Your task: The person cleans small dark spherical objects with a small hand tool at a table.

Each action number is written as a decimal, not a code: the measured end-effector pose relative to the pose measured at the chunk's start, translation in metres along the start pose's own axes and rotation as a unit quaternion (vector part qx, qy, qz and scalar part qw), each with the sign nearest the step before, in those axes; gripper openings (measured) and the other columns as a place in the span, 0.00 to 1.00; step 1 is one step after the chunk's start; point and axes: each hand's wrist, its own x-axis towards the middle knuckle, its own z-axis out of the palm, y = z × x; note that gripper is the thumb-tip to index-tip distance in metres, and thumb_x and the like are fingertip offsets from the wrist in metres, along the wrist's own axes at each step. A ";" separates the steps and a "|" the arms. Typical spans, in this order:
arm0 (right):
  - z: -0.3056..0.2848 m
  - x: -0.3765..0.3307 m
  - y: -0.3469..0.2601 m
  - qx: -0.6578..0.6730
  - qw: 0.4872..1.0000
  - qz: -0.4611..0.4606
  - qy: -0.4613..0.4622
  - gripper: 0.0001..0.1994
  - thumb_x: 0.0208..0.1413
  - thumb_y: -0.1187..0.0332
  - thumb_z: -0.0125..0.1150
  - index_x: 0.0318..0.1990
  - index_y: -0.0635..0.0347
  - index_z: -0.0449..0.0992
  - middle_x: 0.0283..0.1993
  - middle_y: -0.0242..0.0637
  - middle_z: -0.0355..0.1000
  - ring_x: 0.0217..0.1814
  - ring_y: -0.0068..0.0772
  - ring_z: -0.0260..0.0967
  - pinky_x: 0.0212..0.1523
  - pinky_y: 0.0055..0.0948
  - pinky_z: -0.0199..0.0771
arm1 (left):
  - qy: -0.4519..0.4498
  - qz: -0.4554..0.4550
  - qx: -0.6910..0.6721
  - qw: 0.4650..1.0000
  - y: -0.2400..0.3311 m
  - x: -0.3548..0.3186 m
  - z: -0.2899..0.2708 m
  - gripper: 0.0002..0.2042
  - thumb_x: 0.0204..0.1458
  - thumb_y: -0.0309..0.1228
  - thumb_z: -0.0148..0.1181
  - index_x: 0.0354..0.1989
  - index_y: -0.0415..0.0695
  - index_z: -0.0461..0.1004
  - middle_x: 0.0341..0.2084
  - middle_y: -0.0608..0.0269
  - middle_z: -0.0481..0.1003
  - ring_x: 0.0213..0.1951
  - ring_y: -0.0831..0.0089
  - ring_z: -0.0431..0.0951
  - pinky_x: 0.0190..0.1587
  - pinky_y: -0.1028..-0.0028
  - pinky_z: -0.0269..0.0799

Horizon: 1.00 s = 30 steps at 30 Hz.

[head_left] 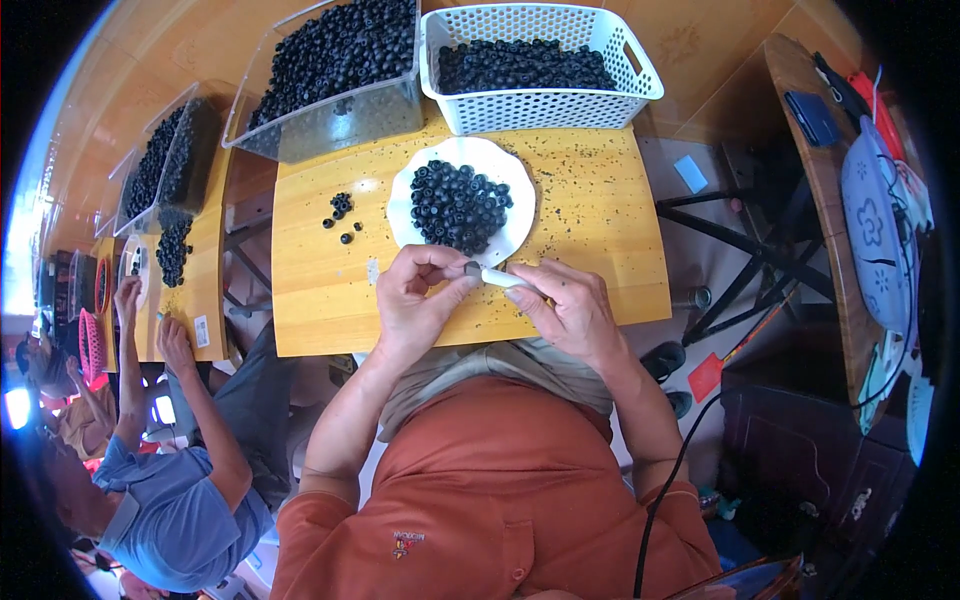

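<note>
Just in front of a scalloped white plate (400,205), my two hands meet over the near part of the wooden table. My right hand (570,305) is closed around a short white pen-like tool (500,278), which points left. Its left end meets a small dark round piece (472,268) that my left hand (418,300) pinches between thumb and fingers. On the plate lies a heap of small round black parts (460,205), some showing a hole in the middle. Several loose black parts (342,203) sit left of the plate.
Behind the plate stand a clear bin (330,130) and a white perforated basket (560,105), both holding black parts. Dark crumbs dot the table (610,270). Another person (180,510) works at a table on the left. A black cable (665,480) hangs by my right arm.
</note>
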 end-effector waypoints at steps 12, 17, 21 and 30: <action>-0.020 -0.002 0.011 0.066 0.993 0.095 0.034 0.14 0.61 0.64 0.59 0.46 0.67 0.79 0.30 0.45 0.75 0.28 0.35 0.75 0.30 0.31 0.71 | -0.024 0.090 -0.031 0.995 0.014 -0.005 -0.001 0.17 0.46 0.10 0.64 0.35 0.41 0.64 0.37 0.54 0.75 0.42 0.71 0.77 0.48 0.72 0.75; -0.012 -0.004 0.004 0.170 0.981 0.095 -0.006 0.15 0.64 0.65 0.57 0.49 0.71 0.77 0.33 0.37 0.75 0.33 0.19 0.68 0.34 0.21 0.69 | -0.015 0.085 -0.027 0.996 0.009 -0.005 0.001 0.17 0.46 0.10 0.64 0.36 0.41 0.64 0.37 0.52 0.75 0.42 0.71 0.77 0.49 0.72 0.75; -0.002 -0.003 -0.002 0.218 0.972 0.087 0.024 0.15 0.63 0.65 0.59 0.46 0.71 0.78 0.29 0.30 0.72 0.30 0.15 0.63 0.30 0.19 0.64 | -0.024 0.088 -0.010 0.996 0.008 -0.006 0.003 0.17 0.46 0.10 0.63 0.36 0.41 0.63 0.37 0.52 0.75 0.42 0.71 0.78 0.49 0.73 0.75; 0.014 0.004 -0.011 0.317 0.937 0.146 -0.035 0.13 0.59 0.62 0.65 0.35 0.66 0.79 0.24 0.17 0.63 0.27 0.10 0.55 0.24 0.19 0.54 | -0.020 0.159 0.089 0.983 0.008 -0.011 0.010 0.14 0.44 0.18 0.70 0.32 0.41 0.68 0.33 0.55 0.79 0.38 0.69 0.81 0.41 0.74 0.76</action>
